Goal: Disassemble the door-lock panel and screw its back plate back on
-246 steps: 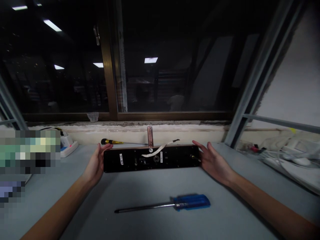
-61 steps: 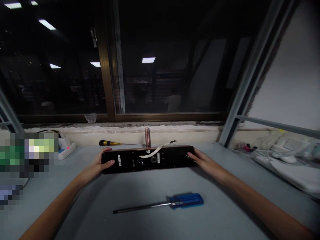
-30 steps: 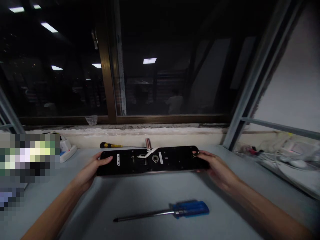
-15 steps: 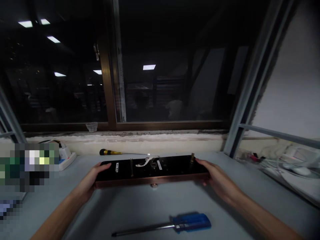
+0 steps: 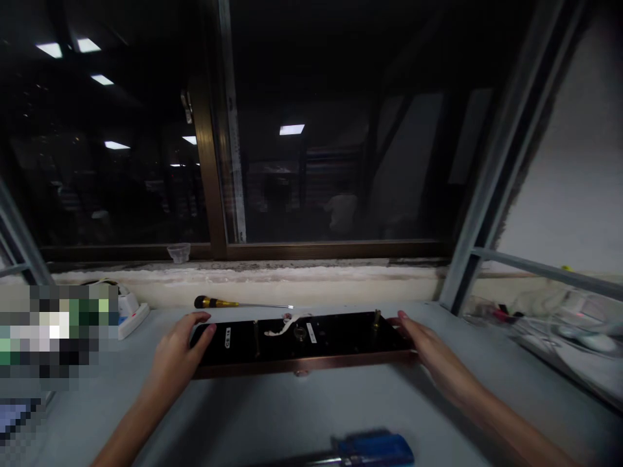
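Note:
A long black lock panel (image 5: 282,347) with copper-coloured sides lies lengthwise between my hands. Out of its black face come a white cable (image 5: 287,324), a thin upright post (image 5: 257,337) and a short brass post (image 5: 376,320); two small white labels are stuck on it. My left hand (image 5: 178,350) grips the left end, thumb on the top face. Around the right end is my right hand (image 5: 423,344), its lower fingers hidden. Near me on the table lies a blue-handled screwdriver (image 5: 374,449), its shaft partly cut off by the frame's lower edge.
Behind the panel lies a yellow-and-black screwdriver (image 5: 219,303). A white power strip (image 5: 134,318) is at the left. Cables and white items (image 5: 579,337) crowd the right side. A clear plastic cup (image 5: 179,251) stands on the window sill; metal frame posts (image 5: 467,259) flank the table.
The panel has come down slightly and its face shows flatter. My left hand has shifted over its end, thumb further onto the face. The blue screwdriver sits lower in view.

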`<state>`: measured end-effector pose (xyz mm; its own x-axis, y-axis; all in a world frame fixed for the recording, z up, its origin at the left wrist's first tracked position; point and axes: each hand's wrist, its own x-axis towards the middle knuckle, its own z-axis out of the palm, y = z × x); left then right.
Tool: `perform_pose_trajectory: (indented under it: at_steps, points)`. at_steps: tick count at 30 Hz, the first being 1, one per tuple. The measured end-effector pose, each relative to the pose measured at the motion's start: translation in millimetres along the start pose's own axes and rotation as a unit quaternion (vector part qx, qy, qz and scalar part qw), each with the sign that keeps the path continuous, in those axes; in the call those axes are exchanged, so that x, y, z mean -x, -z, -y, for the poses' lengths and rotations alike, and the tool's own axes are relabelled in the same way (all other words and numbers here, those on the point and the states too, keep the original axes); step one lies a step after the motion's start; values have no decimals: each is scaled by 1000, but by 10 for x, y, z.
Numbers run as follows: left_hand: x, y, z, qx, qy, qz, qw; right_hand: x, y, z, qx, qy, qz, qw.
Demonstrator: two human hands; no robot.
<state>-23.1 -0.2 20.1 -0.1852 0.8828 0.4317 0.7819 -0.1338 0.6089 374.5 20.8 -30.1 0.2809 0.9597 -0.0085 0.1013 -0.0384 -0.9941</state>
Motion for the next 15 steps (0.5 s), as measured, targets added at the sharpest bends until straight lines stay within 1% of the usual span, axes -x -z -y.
perform_pose_trajectory:
  at_steps: [3, 5, 7, 9, 11, 12, 13, 14, 15]
  points:
    - [84, -74, -39, -56, -111, -8, 992, -22, 6, -40, -2, -2, 0, 1000]
    - [126, -132, -45, -72, -160, -4, 984, -34, -5, -61, -4, -3, 1, 1000]
    - [149, -168, -38, -79, -181, -2, 980, -51, -3, -55, 3, 4, -7, 1000]
    - [154, -176, -26, -77, -188, -1, 979, -76, 45, -3, 45, 23, -23, 998]
    - [152, -167, -18, -73, -191, 1, 979, -94, 165, 92, 134, 63, -45, 988]
    - [152, -161, -17, -73, -193, 1, 978, -93, 249, 146, 187, 87, -50, 977]
    - [152, -156, -17, -75, -196, -1, 978, -81, 341, 197, 238, 107, -44, 964]
    - [154, -153, -20, -78, -199, -3, 977, -55, 433, 238, 273, 111, -12, 956]
    - [158, -151, -23, -81, -202, -4, 976, -16, 512, 263, 288, 97, 58, 951]
